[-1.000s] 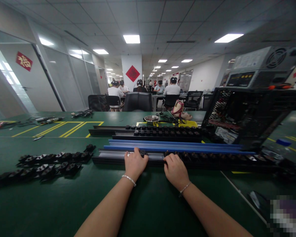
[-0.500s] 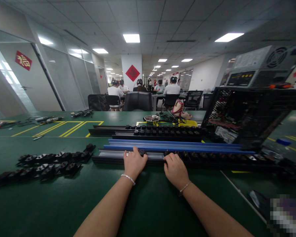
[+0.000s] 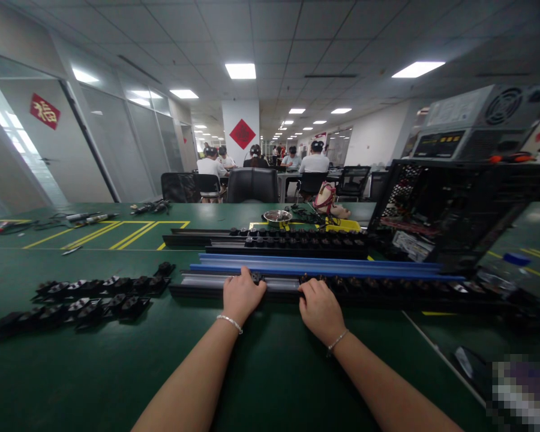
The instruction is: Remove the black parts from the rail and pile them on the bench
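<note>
A long black rail (image 3: 198, 290) lies across the green table (image 3: 117, 372) in front of me, with a row of small black parts (image 3: 387, 287) seated along its right stretch. My left hand (image 3: 239, 298) rests on the rail, fingers curled over a small black part (image 3: 257, 278). My right hand (image 3: 320, 310) is curled at the left end of the seated row, fingertips on the parts. A blue rail (image 3: 315, 265) lies just behind, and further back are two more black rails (image 3: 270, 239) carrying parts.
Two rows of loose black parts (image 3: 90, 297) lie on the table at left. An open black computer case (image 3: 459, 210) stands at right with a grey power unit (image 3: 472, 123) above. Tools (image 3: 87, 219) and a metal bowl (image 3: 276, 216) sit farther back. People sit at distant desks.
My left hand has slid slightly left along the rail. My right hand has hardly moved.
</note>
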`<state>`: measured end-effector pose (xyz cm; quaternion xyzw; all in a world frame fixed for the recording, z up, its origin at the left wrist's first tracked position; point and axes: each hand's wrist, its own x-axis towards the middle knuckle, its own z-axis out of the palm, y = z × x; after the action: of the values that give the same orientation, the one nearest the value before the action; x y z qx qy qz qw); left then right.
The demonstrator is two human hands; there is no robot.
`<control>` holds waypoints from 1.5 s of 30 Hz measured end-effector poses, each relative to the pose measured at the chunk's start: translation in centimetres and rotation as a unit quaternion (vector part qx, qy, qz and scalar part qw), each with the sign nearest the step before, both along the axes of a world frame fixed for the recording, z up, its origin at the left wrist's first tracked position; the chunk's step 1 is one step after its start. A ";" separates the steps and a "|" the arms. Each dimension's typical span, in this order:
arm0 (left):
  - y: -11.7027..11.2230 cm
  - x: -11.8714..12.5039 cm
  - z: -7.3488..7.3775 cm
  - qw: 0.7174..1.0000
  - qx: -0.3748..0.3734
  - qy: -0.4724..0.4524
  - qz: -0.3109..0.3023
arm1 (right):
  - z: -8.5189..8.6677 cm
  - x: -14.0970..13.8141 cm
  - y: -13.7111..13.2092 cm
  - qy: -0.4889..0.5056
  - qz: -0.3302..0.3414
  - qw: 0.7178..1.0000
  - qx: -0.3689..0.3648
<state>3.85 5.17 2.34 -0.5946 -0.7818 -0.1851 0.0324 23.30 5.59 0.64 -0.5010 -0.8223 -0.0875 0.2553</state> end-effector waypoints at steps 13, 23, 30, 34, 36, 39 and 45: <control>0.1 -1.2 0.2 0.999 -0.029 0.031 -0.021 | -0.1 0.0 0.0 0.002 0.003 1.000 0.003; 0.1 -1.8 0.2 0.998 -0.042 0.035 -0.034 | 0.0 -0.1 -0.2 -0.005 -0.003 1.000 0.006; 0.0 -2.1 0.6 0.997 -0.057 0.032 -0.036 | 0.1 -0.1 -0.2 -0.002 0.000 1.000 0.002; -0.1 -2.0 0.7 0.997 -0.061 0.031 -0.030 | 0.1 -0.1 -0.2 -0.005 -0.002 1.000 0.004; -0.1 -2.1 0.7 0.997 -0.062 0.029 -0.029 | 0.0 -0.2 -0.2 -0.005 -0.002 1.000 0.006; 0.1 -2.4 0.5 0.998 -0.051 0.030 -0.035 | 0.0 -0.2 -0.2 -0.002 -0.002 1.000 0.008; 0.1 -3.3 0.4 0.997 -0.037 0.034 -0.051 | 0.1 -0.2 -0.2 -0.004 -0.004 1.000 0.012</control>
<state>0.57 5.31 2.77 -0.6403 -0.7552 -0.1373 0.0272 23.10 5.42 0.73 -0.5009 -0.8201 -0.1005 0.2577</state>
